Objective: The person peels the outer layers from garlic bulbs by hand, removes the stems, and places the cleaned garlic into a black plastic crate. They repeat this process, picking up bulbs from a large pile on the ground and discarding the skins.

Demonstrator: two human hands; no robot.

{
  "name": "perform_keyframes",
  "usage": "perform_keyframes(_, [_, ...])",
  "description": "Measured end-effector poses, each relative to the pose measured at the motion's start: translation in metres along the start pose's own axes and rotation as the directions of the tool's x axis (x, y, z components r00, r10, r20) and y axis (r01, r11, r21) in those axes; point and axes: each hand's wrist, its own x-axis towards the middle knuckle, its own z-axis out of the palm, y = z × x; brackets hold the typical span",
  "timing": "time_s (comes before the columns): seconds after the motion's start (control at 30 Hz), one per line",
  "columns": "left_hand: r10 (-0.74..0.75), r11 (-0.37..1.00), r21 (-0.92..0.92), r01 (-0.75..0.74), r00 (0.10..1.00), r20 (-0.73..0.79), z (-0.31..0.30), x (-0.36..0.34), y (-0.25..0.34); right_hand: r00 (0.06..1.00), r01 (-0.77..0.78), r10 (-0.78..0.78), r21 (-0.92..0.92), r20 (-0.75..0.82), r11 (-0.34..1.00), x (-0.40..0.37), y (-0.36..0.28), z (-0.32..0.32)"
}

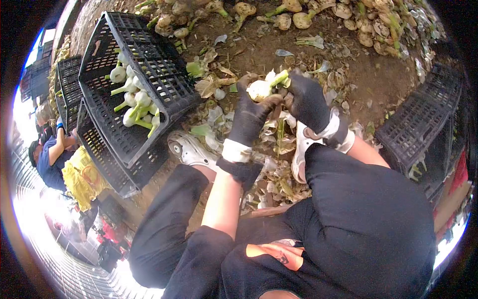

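Note:
A pale garlic bulb (260, 90) with a short green stem is held up over the dirt. My left hand (249, 117), in a dark glove with a white cuff, has its fingers closed around the bulb. My right hand (307, 97), gloved the same way, is curled at the stem side, close against the bulb. Whatever lies inside its fingers is hidden. Garlic skins and leaf scraps (279, 142) litter the ground beneath both hands, between my white shoes (191, 149).
To the left, a tilted black crate (174, 74) holds several trimmed garlic bulbs (139, 102). Untrimmed garlic (303, 19) is piled along the far side. More black crates (423, 112) stand at the right. Another person (50, 157) sits at the far left, near a yellow sack (82, 177).

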Motion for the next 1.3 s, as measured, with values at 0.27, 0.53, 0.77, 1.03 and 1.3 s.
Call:
perform_keyframes(0.27, [0.000, 0.984, 0.176, -0.022, 0.993, 0.121, -0.009, 0.014, 0.027, 0.989, 0.080, -0.097, -0.148, -0.111, 0.986, 0.010, 0.005, -0.002])
perform_keyframes(0.53, [-0.126, 0.961, -0.228, 0.154, 0.983, 0.130, -0.014, 0.007, 0.043, 0.999, 0.044, -0.041, -0.241, 0.015, 0.970, 0.015, 0.042, -0.018])
perform_keyframes(0.77, [-0.121, 0.985, 0.129, 0.113, 0.991, 0.050, -0.010, 0.012, 0.035, 0.976, 0.208, -0.217, 0.221, 0.013, 0.953, 0.022, -0.005, -0.035])
perform_keyframes(1.03, [-0.126, 0.869, 0.492, -0.053, 0.938, 0.324, -0.032, 0.007, 0.041, 0.869, 0.490, -0.450, -0.243, 0.205, 0.837, 0.017, -0.007, -0.025])
perform_keyframes(1.3, [-0.050, 0.987, -0.151, 0.057, 0.998, 0.049, -0.018, 0.010, 0.010, 0.991, 0.110, -0.101, 0.105, -0.083, 0.988, 0.009, -0.001, -0.008])
